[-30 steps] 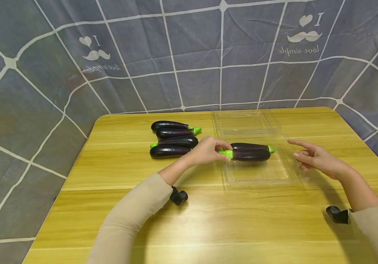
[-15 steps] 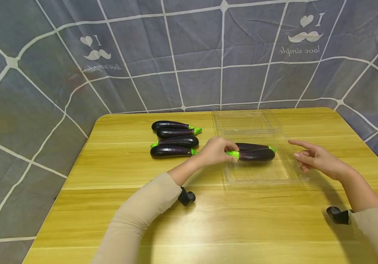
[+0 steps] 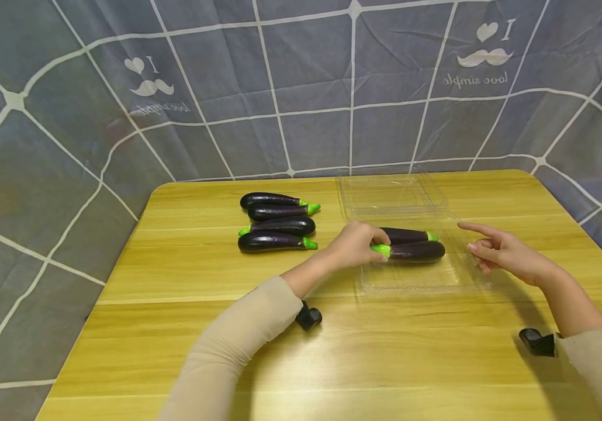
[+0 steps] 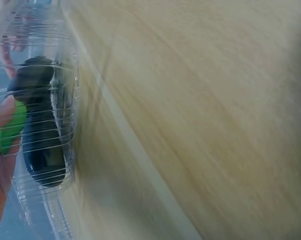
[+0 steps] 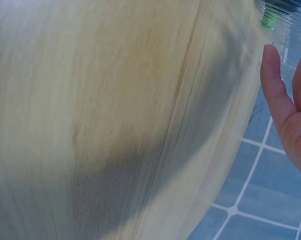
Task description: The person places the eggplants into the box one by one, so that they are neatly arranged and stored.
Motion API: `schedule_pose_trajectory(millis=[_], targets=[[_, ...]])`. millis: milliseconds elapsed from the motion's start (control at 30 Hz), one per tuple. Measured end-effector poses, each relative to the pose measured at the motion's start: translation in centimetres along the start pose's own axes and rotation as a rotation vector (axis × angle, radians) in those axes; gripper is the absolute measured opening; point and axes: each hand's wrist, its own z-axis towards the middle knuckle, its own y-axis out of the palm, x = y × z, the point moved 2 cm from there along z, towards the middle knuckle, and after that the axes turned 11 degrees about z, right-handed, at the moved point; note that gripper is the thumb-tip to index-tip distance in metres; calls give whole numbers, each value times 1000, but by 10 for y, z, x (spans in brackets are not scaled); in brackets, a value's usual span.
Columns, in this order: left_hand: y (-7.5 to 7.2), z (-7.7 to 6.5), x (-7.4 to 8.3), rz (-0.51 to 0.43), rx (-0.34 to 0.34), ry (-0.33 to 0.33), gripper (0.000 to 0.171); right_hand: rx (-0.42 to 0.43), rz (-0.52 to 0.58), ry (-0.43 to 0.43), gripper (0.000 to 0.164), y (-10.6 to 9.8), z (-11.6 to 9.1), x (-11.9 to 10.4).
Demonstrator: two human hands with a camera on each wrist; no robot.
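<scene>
My left hand [image 3: 355, 245] pinches the bright green stem end of a dark purple eggplant [image 3: 418, 252] over the near part of a clear plastic clamshell box [image 3: 406, 279]. Behind it, a second eggplant [image 3: 402, 235] lies in the box, its green stem pointing right. The left wrist view shows the held eggplant [image 4: 34, 80] and its green end through the ribbed box wall. At the box's right edge is my right hand [image 3: 511, 257], index finger extended and the other fingers loosely bent. Whether it touches the rim is unclear.
Several eggplants [image 3: 280, 225] lie stacked in a row on the wooden table [image 3: 364, 362], left of the box. The box's open lid [image 3: 393, 193] lies flat at the back. A grey checked cloth [image 3: 311, 70] hangs behind the table.
My left hand has moved right and slightly toward me with the eggplant, whose body has shifted right and nearer over the box. The right hand has stayed in place.
</scene>
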Motion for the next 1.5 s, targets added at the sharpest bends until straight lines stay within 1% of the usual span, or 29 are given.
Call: schedule_pose_trajectory(millis=[467,767,867,1267,1500], targets=[[8,8,6,107,-12,-4,31,-6,8,2,49,-1,0,-2],[9,10,10,168,-33,-11,31,-11,27,5,49,-2,-1,-1],[9,10,11,174,-36,-16,31,-5,28,6,49,-2,0,-1],[13,11,10,224,-11,-18,32,-7,32,0,49,-2,0,1],[14,11,11,266,-14,-16,33,-21,34,-16,48,-1,0,1]])
